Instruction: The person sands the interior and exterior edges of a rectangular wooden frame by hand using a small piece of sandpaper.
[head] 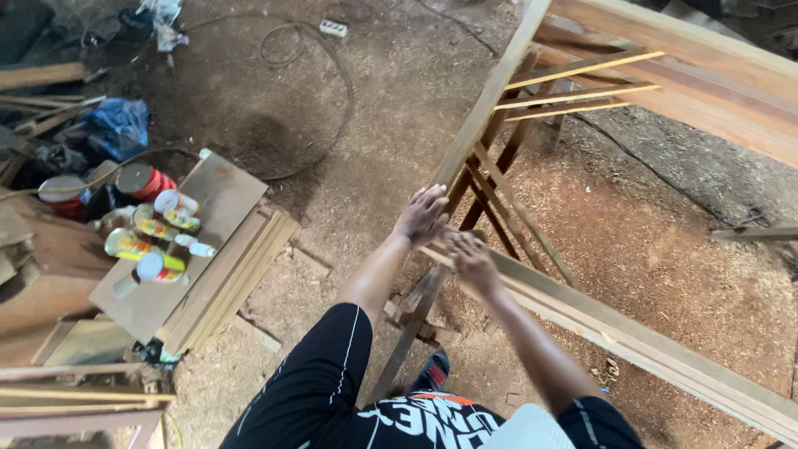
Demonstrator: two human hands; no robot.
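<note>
Seen from above, a person's left hand [422,214], fingers spread flat, presses on the corner of a slatted wooden frame [507,179] at centre. The right hand [470,259], open, rests on the frame's lower rail. Spray cans [160,237] lie on a board [216,199] at nine o'clock, well apart.

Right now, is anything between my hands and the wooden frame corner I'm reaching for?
Nothing visible is in the way. The left hand rests flat against the slanted rail, and the right hand sits on the long bottom rail where the two meet. Both hands look open.
</note>
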